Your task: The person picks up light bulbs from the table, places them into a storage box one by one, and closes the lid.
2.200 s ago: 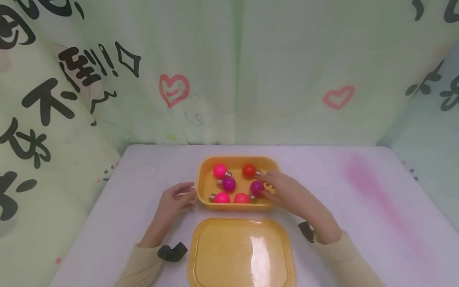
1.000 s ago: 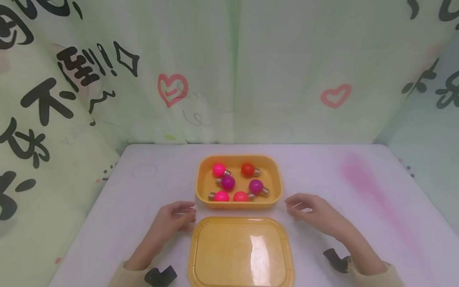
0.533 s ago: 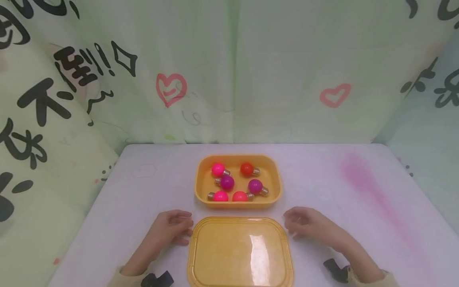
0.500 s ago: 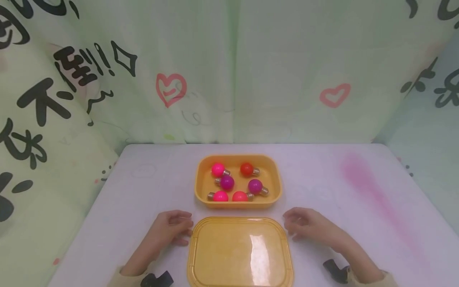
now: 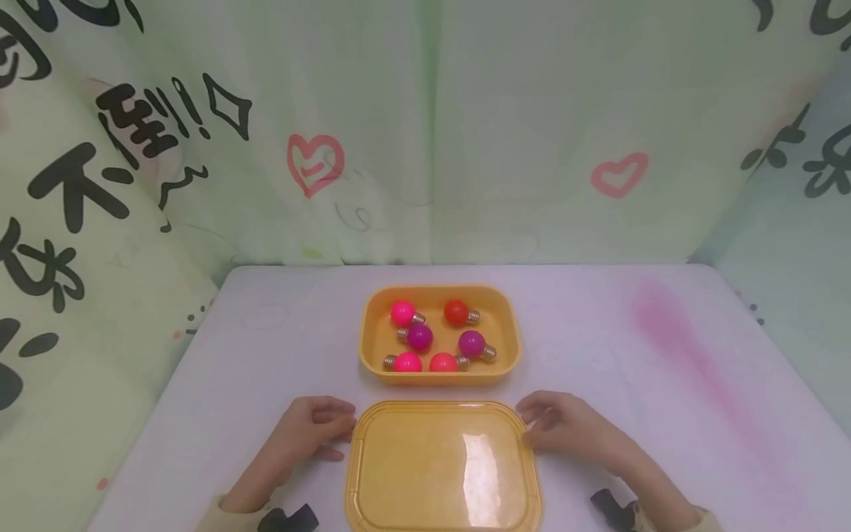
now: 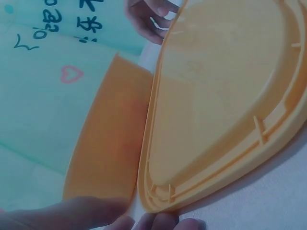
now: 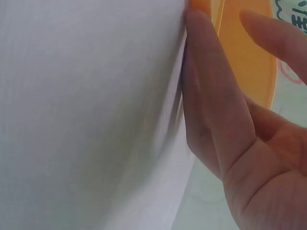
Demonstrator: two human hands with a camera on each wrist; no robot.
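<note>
A yellow plastic lid (image 5: 425, 473) lies flat on the table in front of a yellow box (image 5: 372, 347). At the lid's far left corner is my left hand (image 5: 312, 432), its fingertips right at the rim; in the left wrist view the thumb (image 6: 72, 213) stands apart from the lid (image 6: 206, 96). My right hand (image 5: 565, 425) is at the far right corner, with fingertips at the edge. The right wrist view shows its straight fingers (image 7: 216, 91) along the edge and the thumb (image 7: 273, 33) spread away.
Several round light bulbs with metal screw bases lie in the box: pink (image 5: 402, 313), red (image 5: 456, 312), purple (image 5: 471, 343) and others. The white tabletop (image 5: 631, 355) bears a pink smear. Behind it hangs a pale green curtain (image 5: 518, 133) with printed hearts and characters.
My right hand has left the purple bulb in the box and drawn back to the lid's right corner. My left hand has come down from beside the box to the lid's left corner.
</note>
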